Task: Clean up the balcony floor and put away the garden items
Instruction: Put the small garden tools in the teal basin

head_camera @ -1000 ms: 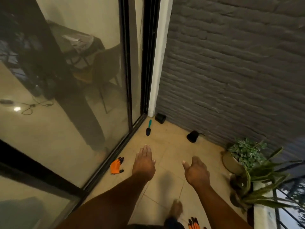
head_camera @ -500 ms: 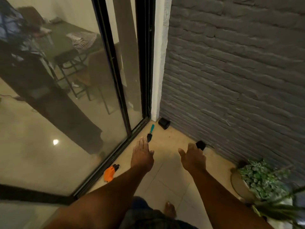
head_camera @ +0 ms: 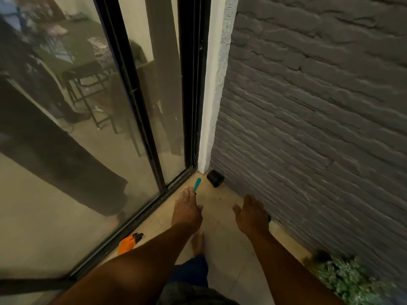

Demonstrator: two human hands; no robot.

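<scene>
A small garden trowel with a teal handle [head_camera: 197, 183] lies on the tan tiled balcony floor [head_camera: 229, 245], just beside the black door track, its dark blade end hidden behind the fingertips of the person's left hand [head_camera: 186, 208]. That hand reaches forward palm down with fingers straight and together, gripping nothing; whether the fingertips touch the tool cannot be told. The right hand [head_camera: 251, 214] is held out alongside, fingers relaxed and slightly spread, thumb out to the side, also holding nothing. A small black pot [head_camera: 215, 178] lies tipped on its side in the corner, just beside the white door post [head_camera: 209, 106] and near the trowel's handle. A second dark object shows only as a sliver past the right hand, against the base of the grey painted brick wall [head_camera: 319, 119]. An orange glove with black fingertips [head_camera: 128, 240] lies at the edge of the door track, partly behind the left forearm. A leafy green plant [head_camera: 348, 280] is blurred at the lower right, close to the wall. One bare foot [head_camera: 197, 241] stands on the tiles between the two arms. The sliding glass door [head_camera: 88, 128] bounds the floor on the left, the wall on the right, narrowing the tiled strip to a wedge at the corner; bare tile lies between the hands. No writing or labels can be read.
</scene>
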